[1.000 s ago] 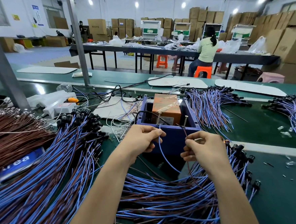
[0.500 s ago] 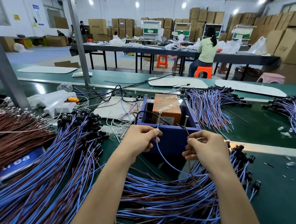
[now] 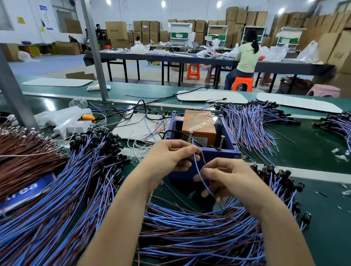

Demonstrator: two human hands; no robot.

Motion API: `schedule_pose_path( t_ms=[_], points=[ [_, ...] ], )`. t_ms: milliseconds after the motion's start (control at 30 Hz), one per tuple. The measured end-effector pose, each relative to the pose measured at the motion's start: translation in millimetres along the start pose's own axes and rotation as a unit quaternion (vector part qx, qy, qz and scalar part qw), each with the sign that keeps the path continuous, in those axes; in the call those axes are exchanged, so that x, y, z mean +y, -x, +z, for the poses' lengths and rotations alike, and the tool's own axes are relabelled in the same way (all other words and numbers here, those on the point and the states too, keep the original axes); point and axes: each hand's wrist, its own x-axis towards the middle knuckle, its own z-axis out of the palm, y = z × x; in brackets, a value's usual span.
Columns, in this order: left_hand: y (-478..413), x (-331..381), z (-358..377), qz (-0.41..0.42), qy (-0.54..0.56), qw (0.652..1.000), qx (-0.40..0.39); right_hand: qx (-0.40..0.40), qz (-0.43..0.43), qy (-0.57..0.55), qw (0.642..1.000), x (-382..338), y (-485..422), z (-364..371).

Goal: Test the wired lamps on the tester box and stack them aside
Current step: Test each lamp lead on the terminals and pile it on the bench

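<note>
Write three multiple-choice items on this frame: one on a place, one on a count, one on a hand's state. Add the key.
1. Where does the orange rectangular block sit?
A. on a white power strip
B. inside the blue open-topped plastic tester box
C. on a pink stool

2. How many upright metal screws stand at the box's near rim?
A. one
B. two
C. five

3. What is the left hand doing?
A. lying flat on the green belt
B. gripping a yellow-handled tool
C. pinching a thin blue wire

Key:
1 B: the block shows between the box's walls.
2 B: one screw stands towards the left of the rim and one towards the right.
3 C: thumb and fingers close on the wire, while the right hand pinches the thin brown wire beside it.
</note>
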Motion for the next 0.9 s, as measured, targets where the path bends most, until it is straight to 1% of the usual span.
schedule_pose_path(
  t_ms=[67, 133, 167, 233, 267, 300, 367, 433, 533, 633, 767, 833, 900],
  points=[
    [2, 3, -11, 0.001, -0.061, 0.998, 0.021, -0.07, -0.001, 0.064, 0.995, -1, 3, 1],
    [4, 2, -30, -0.023, -0.171, 0.982, 0.074, -0.108, 0.002, 0.122, 0.987, -1, 5, 0],
    [5, 0, -41, -0.044, -0.241, 0.964, 0.103, -0.123, 0.007, 0.15, 0.981, -1, 6, -1],
    [7, -8, -63, -0.107, -0.387, 0.907, 0.131, -0.15, 0.014, 0.187, 0.971, -1, 8, -2],
    [9, -13, -70, -0.144, -0.433, 0.881, 0.124, -0.157, 0.016, 0.193, 0.968, -1, 8, -2],
    [10, -17, -75, -0.18, -0.456, 0.865, 0.102, -0.16, 0.017, 0.195, 0.968, -1, 8, -1],
    [12, -24, -76, -0.231, -0.477, 0.847, 0.047, -0.159, 0.02, 0.196, 0.967, -1, 7, 1],
    [11, -29, -73, -0.243, -0.507, 0.827, 0.015, -0.163, 0.025, 0.191, 0.968, -1, 6, 2],
    [5, -33, -69, -0.241, -0.547, 0.801, -0.006, -0.171, 0.027, 0.19, 0.966, 0, 6, 2],
    [3, -36, -69, -0.25, -0.544, 0.801, -0.018, -0.173, 0.027, 0.2, 0.964, 1, 5, 4],
    [5, -37, -67, -0.239, -0.526, 0.816, -0.028, -0.173, 0.03, 0.202, 0.963, 2, 3, 5],
    [5, -33, -65, -0.208, -0.512, 0.833, -0.002, -0.172, 0.029, 0.196, 0.965, 3, 3, 5],
    [4, -24, -62, -0.149, -0.463, 0.871, 0.067, -0.161, 0.015, 0.202, 0.966, 4, 2, 6]
  ],
)
